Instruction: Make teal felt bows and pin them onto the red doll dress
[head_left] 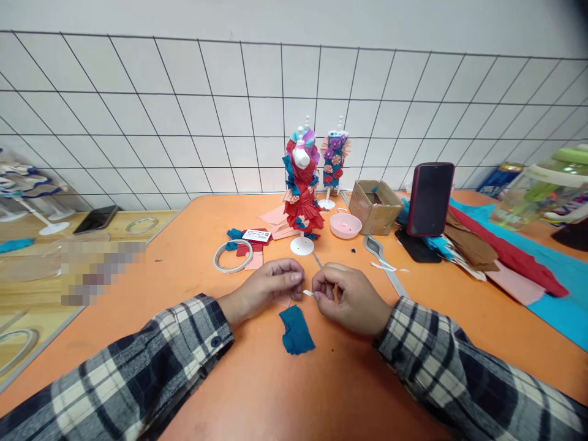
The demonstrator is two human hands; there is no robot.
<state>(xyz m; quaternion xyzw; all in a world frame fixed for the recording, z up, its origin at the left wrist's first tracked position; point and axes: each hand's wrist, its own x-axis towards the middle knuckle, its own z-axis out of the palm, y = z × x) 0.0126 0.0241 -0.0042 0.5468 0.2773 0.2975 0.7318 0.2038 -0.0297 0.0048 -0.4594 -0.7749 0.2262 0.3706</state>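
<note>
My right hand pinches a small white strip between thumb and fingertips; it looks like a bit of tape or its backing. Close by on the left, my left hand is closed, thumb pressed against the curled fingers, and whatever it may hold is hidden. Just below both hands lies a teal piece of crepe paper with uneven edges. Past my hands stands a small white dress form wearing a red ruffled paper dress with teal, purple and peach pieces.
A tape roll and paper scraps lie to the left. Behind are a second dressed form, a pink bowl and a cardboard box. To the right stand scissors, a phone and coloured paper.
</note>
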